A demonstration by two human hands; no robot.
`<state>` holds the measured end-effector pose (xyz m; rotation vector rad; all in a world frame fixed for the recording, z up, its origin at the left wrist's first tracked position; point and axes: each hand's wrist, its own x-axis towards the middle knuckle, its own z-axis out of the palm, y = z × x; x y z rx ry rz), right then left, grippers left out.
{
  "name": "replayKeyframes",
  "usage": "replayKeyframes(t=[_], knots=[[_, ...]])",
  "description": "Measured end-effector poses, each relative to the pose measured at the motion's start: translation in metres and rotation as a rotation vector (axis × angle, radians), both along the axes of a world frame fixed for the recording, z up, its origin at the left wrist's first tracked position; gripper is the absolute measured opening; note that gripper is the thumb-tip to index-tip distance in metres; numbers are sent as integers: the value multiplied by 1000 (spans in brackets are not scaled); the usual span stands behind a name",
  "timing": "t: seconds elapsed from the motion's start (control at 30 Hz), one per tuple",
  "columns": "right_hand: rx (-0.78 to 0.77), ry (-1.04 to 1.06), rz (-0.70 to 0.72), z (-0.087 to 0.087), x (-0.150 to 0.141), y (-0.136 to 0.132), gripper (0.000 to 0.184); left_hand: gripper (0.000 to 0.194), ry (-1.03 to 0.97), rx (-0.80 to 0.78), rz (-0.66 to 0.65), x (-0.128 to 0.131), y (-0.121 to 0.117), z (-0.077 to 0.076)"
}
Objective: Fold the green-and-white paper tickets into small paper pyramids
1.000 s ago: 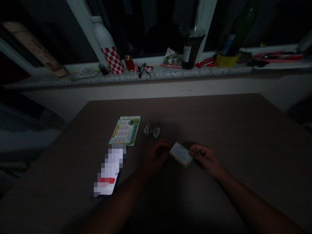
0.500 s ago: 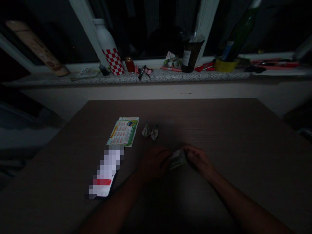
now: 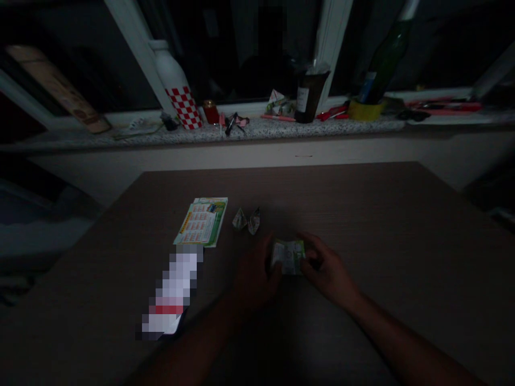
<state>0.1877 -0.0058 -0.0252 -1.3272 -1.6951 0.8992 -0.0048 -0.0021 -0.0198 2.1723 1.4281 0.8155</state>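
"Green-and-white paper (image 3: pixel 288 256) is over the dark table (image 3: pixel 362 214), centre, in my head view. Who holds it?"

"Left hand (image 3: pixel 255 271) and right hand (image 3: pixel 326 268), fingers partly curled, pinch opposite edges; I see two folded pieces (image 3: pixel 239 220) beyond, leftward."

From the view's centre, a phone (image 3: pixel 173 287) lies toward half past seven, and the sill (image 3: pixel 261 130) bears a tan tube (image 3: pixel 64 94) at ten, a checked bottle (image 3: pixel 177 88) at ten-thirty, a red jar (image 3: pixel 210 113) at eleven, a dark cup (image 3: pixel 310 99) at one and a green bottle (image 3: pixel 387 59) at two o'clock.
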Motion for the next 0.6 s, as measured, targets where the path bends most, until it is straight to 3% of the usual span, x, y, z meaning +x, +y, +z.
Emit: replayKeyframes(t=[0.2, 0.27, 0.43, 0.6], knots=[[34, -129, 110, -3, 13, 4, 32, 57, 166, 129, -287, -16, 7, 14], [51, -185, 116, -2, 14, 4, 30, 59, 228, 153, -368, -19, 9, 20], [112, -311, 165, 3, 13, 3, 28, 30, 304, 200, -527, -19, 9, 29], [162, -434, 207, 8, 14, 1, 26, 26, 381, 142, -641, -19, 8, 32]])
